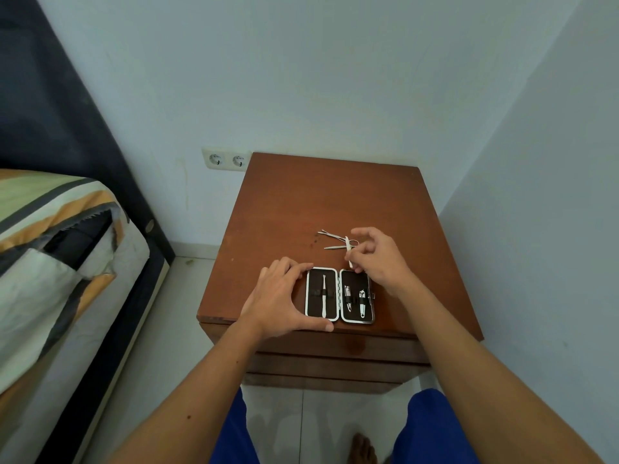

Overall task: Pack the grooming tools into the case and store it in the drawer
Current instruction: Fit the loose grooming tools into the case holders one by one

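Note:
An open black grooming case (pixel 339 295) with a white rim lies near the front edge of the wooden nightstand (pixel 321 202). Its left half holds one slim metal tool (pixel 324 293); its right half holds two nail clippers (pixel 355 298). My left hand (pixel 279 301) grips the case's left side, thumb at its front edge. My right hand (pixel 375 254) pinches a thin white tool (pixel 349 251) just above the case's right half. Small scissors (pixel 333 234) and tweezers (pixel 335 247) lie loose on the top behind it.
Drawer fronts (pixel 335 363) sit shut below the nightstand top. A bed (pixel 57 262) with a striped cover stands to the left, a double wall socket (pixel 227 159) behind. Walls close in at the back and right. My knees in blue and a bare foot are below.

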`<state>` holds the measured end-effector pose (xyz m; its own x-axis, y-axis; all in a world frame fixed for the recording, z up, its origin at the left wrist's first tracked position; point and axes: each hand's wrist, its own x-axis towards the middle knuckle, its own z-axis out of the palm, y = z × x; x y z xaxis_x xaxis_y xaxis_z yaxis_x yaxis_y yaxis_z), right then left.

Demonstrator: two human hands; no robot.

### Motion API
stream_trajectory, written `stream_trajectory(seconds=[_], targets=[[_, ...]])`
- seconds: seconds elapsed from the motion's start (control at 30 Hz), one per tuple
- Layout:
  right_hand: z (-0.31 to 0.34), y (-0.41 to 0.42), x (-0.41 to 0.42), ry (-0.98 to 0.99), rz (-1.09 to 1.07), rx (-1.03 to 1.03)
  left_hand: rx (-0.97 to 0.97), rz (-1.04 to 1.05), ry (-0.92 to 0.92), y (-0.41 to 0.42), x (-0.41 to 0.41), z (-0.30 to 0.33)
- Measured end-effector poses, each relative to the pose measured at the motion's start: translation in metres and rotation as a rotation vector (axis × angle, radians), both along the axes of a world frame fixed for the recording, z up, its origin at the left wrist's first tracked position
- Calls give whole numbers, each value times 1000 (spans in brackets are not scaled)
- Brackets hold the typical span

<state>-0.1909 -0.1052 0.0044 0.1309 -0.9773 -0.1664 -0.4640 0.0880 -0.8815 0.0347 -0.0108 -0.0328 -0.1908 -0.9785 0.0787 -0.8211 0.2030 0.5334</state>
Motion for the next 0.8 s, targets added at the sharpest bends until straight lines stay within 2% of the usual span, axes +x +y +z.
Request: stream_trajectory(seconds=[0.07,0.27,0.43,0.6,0.8], targets=[[-4,5,-1,-30,79,-17,0,5,3,0,0,-1],[-6,15,7,-90,144,-26,-7,7,2,0,0,-1],[-5,19,11,84,195,-201,-8,5,6,0,0,-1],[-14,19,7,115,253,-230,-17,5,7,0,0,-1],[-12,18,3,298,288,-284,-2,7,2,-1,0,-2]])
